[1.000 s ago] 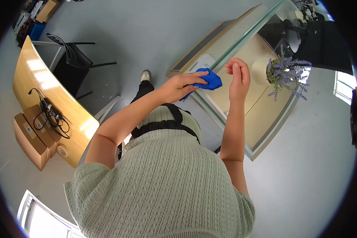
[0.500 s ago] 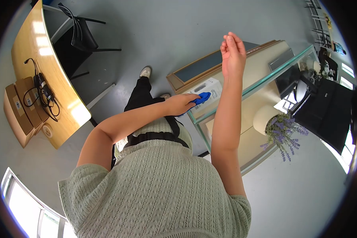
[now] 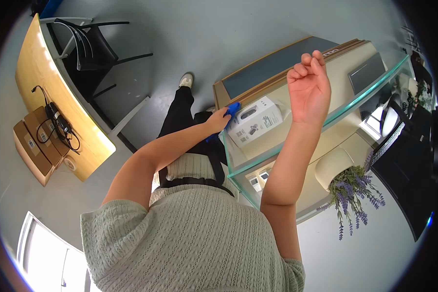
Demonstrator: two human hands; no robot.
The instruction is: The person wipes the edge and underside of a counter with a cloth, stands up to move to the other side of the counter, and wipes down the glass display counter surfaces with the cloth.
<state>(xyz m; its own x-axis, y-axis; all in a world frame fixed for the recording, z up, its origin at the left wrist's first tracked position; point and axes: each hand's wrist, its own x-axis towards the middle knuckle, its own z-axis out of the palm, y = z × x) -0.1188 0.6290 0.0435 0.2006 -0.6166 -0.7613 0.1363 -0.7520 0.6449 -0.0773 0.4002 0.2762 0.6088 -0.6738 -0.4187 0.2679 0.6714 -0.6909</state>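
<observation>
My left hand (image 3: 218, 120) is closed on a blue cloth (image 3: 232, 110), which bunches out past its fingers at the near end of the wooden counter ledge. Beside the cloth lies a white box (image 3: 255, 120) with product pictures printed on it. My right hand (image 3: 309, 90) is raised above the counter, palm showing and fingers loosely curled apart, with nothing in it. Below its wrist runs the upright glass panel (image 3: 258, 168) of the counter.
A white pot (image 3: 333, 168) of lavender, a black monitor (image 3: 404, 160) and a dark flat panel (image 3: 367, 73) are at the right. On the left, a wooden table (image 3: 95, 151) carries brown boxes (image 3: 34, 141) and black cables (image 3: 58, 124). A black chair (image 3: 95, 48) stands beyond it.
My left hand has moved the blue cloth left and up, off the white box to the ledge's end. My right hand has shifted right, its fingers now looser. The whole view has shifted.
</observation>
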